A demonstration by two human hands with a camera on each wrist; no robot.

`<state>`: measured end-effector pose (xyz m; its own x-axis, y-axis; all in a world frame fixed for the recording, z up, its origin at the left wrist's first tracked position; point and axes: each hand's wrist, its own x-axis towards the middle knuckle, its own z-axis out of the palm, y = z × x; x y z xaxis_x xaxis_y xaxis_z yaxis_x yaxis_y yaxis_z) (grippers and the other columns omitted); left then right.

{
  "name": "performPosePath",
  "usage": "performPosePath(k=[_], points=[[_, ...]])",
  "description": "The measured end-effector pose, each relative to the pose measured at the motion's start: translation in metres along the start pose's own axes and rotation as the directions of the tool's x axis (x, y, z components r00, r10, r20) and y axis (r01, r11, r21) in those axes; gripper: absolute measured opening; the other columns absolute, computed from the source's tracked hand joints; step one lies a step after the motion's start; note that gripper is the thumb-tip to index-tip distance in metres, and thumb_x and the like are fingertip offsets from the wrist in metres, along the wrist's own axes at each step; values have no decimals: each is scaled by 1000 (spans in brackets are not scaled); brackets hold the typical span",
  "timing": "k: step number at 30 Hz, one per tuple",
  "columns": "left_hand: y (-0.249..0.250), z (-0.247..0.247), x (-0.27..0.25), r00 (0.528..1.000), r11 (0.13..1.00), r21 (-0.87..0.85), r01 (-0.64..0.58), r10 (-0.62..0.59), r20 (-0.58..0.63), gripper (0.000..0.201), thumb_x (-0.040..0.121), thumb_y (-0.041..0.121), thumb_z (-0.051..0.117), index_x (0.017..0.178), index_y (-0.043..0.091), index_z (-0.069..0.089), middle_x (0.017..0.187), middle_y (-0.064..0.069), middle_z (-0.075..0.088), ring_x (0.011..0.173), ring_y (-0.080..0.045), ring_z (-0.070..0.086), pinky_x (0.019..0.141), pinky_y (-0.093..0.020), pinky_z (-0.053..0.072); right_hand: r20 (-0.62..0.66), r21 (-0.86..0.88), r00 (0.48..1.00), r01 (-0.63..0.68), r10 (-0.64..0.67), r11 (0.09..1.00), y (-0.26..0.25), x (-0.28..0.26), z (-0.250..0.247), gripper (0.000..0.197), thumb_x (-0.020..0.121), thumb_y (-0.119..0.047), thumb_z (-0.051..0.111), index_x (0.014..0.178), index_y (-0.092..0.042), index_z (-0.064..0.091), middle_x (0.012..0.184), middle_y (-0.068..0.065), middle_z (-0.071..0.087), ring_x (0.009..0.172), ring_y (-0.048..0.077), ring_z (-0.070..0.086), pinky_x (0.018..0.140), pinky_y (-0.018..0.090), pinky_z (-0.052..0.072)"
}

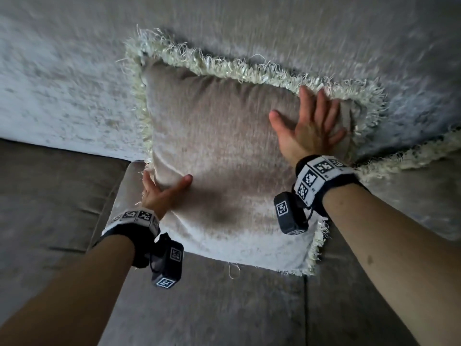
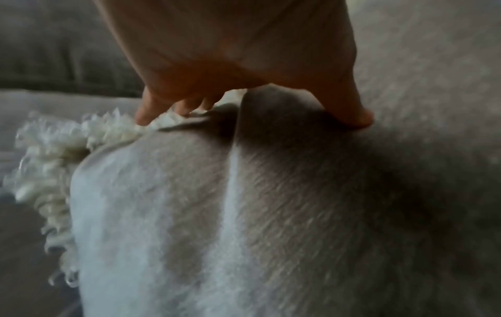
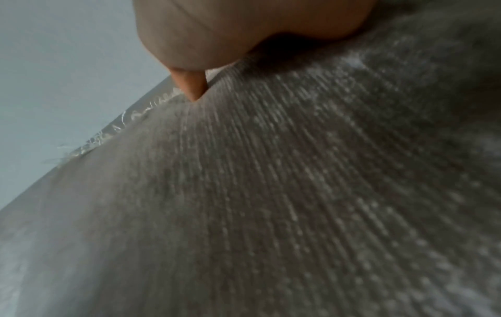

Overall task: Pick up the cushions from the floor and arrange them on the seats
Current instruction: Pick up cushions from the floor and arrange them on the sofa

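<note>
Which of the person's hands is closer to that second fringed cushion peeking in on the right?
The right. The right hand presses flat on the near cushion by its upper right corner, beside the second cushion. The left hand grips the near cushion's opposite, left edge.

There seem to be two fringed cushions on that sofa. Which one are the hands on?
The middle cushion, propped against the sofa back. The left hand grips its lower left edge; the right hand lies flat on its upper right. The other cushion shows only at the right edge, untouched.
</note>
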<state>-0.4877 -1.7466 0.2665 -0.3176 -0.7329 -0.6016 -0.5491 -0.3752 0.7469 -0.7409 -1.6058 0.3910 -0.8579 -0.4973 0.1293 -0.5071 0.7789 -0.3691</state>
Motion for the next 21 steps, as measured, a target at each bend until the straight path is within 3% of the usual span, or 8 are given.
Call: performPosePath(k=[2,4,7,9,11,13,16,21], points=[[-1,4,-1,999,994,-94,52,-53,-11,151,26,75,82,151,34,7,157,-4,20,136,-33,38,104,-51,44,41,-6,999,-18,18,1000,4,0,4,88,83,-76,37,154,-38,2,164,-1,4,151,27,-8,114,65,-3],[-5,4,2,997,987,-144,71,-73,-8,144,17,69,86,141,19,33,145,-13,41,118,-34,57,86,-49,56,44,-48,999,-25,27,999,8,-3,3,93,82,-81,33,155,-34,-1,161,5,11,150,27,1,116,61,-1],[-10,-1,5,998,996,-73,58,-58,5,119,11,71,85,110,8,59,110,-13,68,90,-27,71,76,-41,61,14,-121,1000,-21,23,992,16,-10,1,90,80,-82,36,151,-29,21,147,11,31,141,31,23,115,55,12],[-8,-3,0,998,998,-30,61,-61,-1,110,24,68,85,113,7,62,98,-9,71,81,-21,70,71,-31,58,-35,-102,999,-10,7,995,16,-14,2,76,81,-75,46,140,-26,39,141,10,41,135,29,32,113,52,18],[-2,0,-7,996,993,99,68,-62,-70,106,35,75,79,113,6,63,97,-10,71,78,-21,68,74,-31,57,-89,-93,996,13,-21,996,15,-18,5,60,84,-65,51,127,-22,50,135,7,50,129,27,38,109,50,22],[2,1,-19,986,960,263,100,-59,-157,115,22,93,66,95,4,67,88,-14,72,77,-28,70,79,-39,59,-148,-124,987,52,-70,991,16,-23,2,46,90,-56,50,116,-19,56,127,6,57,122,28,43,105,49,27],[18,-3,-36,978,939,336,70,2,-208,109,15,98,57,76,9,66,78,-12,71,77,-30,70,79,-41,59,-191,-121,977,76,-98,990,16,-24,-19,38,97,-46,45,108,-13,60,121,9,60,117,31,47,98,47,33],[96,-32,-55,936,828,536,-165,303,-179,95,29,99,48,72,15,60,70,-6,60,78,-30,62,68,-32,49,-263,46,965,-7,19,999,25,-22,-50,41,99,-46,39,103,-9,56,110,19,61,109,37,54,91,49,43]])
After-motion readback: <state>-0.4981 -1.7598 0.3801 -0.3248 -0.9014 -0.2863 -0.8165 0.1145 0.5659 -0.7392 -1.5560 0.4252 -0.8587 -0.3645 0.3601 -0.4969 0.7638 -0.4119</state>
